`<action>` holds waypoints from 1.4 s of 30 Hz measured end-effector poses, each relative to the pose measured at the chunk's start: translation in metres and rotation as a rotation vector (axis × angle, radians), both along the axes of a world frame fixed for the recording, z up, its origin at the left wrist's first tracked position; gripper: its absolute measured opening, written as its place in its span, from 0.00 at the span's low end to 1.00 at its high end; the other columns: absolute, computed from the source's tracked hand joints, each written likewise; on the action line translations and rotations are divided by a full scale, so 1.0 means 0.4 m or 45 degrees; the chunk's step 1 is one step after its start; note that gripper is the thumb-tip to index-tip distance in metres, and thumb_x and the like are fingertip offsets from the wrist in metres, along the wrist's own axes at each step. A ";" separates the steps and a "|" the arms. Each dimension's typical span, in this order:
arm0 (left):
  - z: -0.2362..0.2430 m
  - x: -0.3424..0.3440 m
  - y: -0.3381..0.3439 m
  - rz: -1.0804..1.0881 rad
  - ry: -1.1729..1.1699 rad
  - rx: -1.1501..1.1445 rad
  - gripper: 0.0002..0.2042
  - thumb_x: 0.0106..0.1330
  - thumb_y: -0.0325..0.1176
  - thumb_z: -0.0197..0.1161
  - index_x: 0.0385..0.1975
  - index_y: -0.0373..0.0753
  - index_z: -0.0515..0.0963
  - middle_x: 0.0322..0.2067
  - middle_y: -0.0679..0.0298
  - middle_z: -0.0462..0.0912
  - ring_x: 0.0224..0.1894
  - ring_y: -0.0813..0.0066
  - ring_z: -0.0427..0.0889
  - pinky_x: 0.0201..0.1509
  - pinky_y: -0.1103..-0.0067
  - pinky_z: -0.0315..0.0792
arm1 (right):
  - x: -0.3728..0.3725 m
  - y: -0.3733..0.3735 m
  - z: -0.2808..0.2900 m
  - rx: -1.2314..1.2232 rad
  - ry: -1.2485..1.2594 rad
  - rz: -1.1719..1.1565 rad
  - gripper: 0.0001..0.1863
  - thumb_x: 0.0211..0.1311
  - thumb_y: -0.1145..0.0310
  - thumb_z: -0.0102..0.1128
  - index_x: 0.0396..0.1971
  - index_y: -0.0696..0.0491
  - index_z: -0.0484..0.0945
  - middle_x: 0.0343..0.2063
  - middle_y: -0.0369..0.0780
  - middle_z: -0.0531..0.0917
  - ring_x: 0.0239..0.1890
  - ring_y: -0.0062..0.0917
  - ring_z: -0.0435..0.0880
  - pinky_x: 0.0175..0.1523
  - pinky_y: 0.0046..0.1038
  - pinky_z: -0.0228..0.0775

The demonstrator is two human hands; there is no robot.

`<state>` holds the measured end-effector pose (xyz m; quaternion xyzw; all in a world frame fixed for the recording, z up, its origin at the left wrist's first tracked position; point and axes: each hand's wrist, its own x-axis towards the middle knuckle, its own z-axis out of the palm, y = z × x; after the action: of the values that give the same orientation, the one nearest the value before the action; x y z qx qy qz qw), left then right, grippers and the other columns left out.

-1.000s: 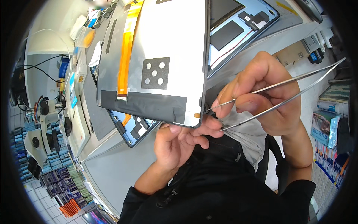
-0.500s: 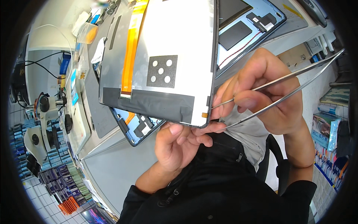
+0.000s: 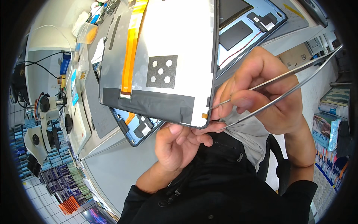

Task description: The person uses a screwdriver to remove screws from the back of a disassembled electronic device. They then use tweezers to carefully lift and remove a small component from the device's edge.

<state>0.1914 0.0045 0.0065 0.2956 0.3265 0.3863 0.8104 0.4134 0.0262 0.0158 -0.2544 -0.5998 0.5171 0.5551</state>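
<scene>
A tablet display panel [image 3: 194,44] lies with its silvery back up, carrying an orange ribbon cable [image 3: 128,63] and black tape [image 3: 156,102]. My left hand [image 3: 177,143] is closed on the panel's near edge, fingertips tucked underneath. In my right hand [image 3: 268,86] I grip metal tweezers [image 3: 276,102]. One tip meets the panel's right edge, close to a small gold contact [image 3: 204,115] at the near corner; the other ends by my left fingertips. Below the panel sits a blue tablet housing [image 3: 233,52] with a red wire, partly covered.
A grey mat [image 3: 99,115] covers the bench under the tablet. At left stand a microscope-like device [image 3: 44,108], a clear container with something orange [image 3: 89,33] and loose black cables. Stacked boxed items [image 3: 65,183] fill the lower left; a blue package [image 3: 324,130] is at right.
The tweezers' joined back end has shifted slightly left and up, with a small movement of my right fingers. My left hand and the panel stay almost still.
</scene>
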 end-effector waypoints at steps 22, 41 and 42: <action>0.002 0.006 0.001 0.012 -0.017 0.024 0.19 0.66 0.45 0.47 0.12 0.46 0.68 0.50 0.35 0.78 0.49 0.49 0.84 0.37 0.66 0.84 | 0.001 0.000 0.002 0.017 -0.016 0.033 0.08 0.68 0.75 0.56 0.35 0.59 0.65 0.25 0.45 0.82 0.31 0.27 0.84 0.44 0.32 0.77; -0.004 0.000 0.003 -0.030 -0.007 0.057 0.20 0.66 0.45 0.47 0.12 0.42 0.66 0.57 0.41 0.74 0.49 0.49 0.84 0.34 0.66 0.84 | -0.004 -0.011 0.004 0.010 -0.012 -0.073 0.08 0.69 0.74 0.54 0.35 0.59 0.65 0.25 0.46 0.82 0.33 0.31 0.85 0.34 0.21 0.75; -0.003 0.001 0.003 -0.030 0.003 0.055 0.20 0.66 0.45 0.47 0.13 0.42 0.66 0.57 0.41 0.74 0.49 0.49 0.84 0.34 0.66 0.84 | -0.004 -0.012 0.004 0.005 -0.005 -0.074 0.08 0.69 0.73 0.54 0.35 0.59 0.65 0.25 0.46 0.82 0.34 0.31 0.85 0.34 0.20 0.75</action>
<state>0.1916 0.0055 0.0055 0.3174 0.3155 0.3833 0.8079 0.4118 0.0213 0.0173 -0.2714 -0.5943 0.4991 0.5693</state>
